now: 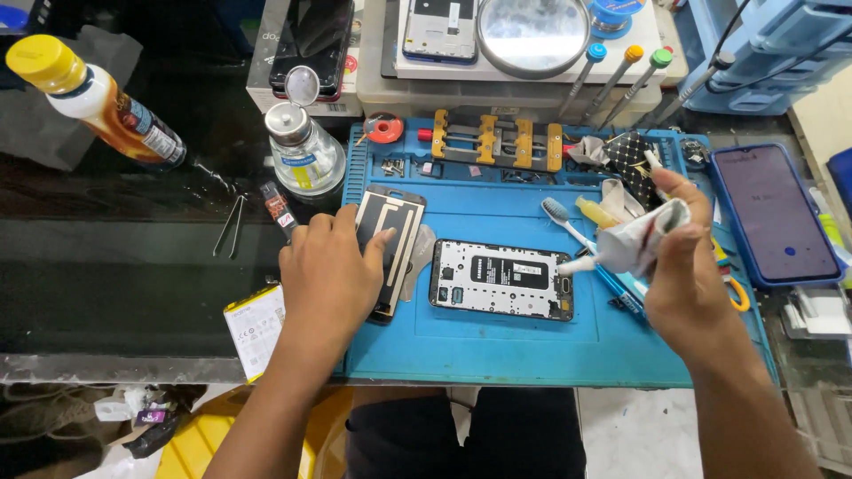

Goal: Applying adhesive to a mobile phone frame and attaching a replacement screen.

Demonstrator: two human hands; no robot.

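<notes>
Left hand [330,277] lay flat, fingers spread and pressing a dark phone panel [390,238] on the blue work mat [532,355], right hand [679,266] clenched round a crumpled white cloth [639,241] – just beside the opened phone [501,278] – mid-mat, toothbrush [561,217] nearby

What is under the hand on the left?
The left hand rests on a flat phone panel lying on the blue mat. The panel's near left part is covered by the hand.
</notes>
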